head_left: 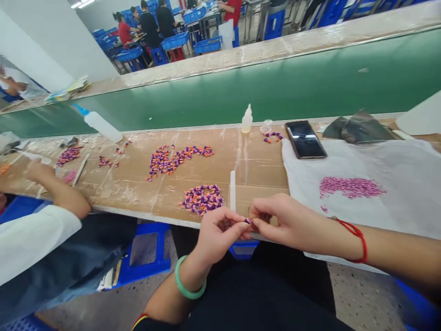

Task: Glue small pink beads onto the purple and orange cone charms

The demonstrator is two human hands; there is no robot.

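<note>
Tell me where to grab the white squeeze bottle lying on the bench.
Grip the white squeeze bottle around its wide body, coming from the near side of the cardboard-topped bench. It lies on its side, so the body is exposed, while the narrow blue-tipped nozzle offers little to hold.

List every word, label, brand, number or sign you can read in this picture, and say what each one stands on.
No text can be read anywhere in this view.
The papers on the far ledge: some printing, too small and blurred to read.
The smartphone: nothing readable on its dark screen.
The small squeeze bottle: no readable label.
The small purple piece: too small to tell.
</note>
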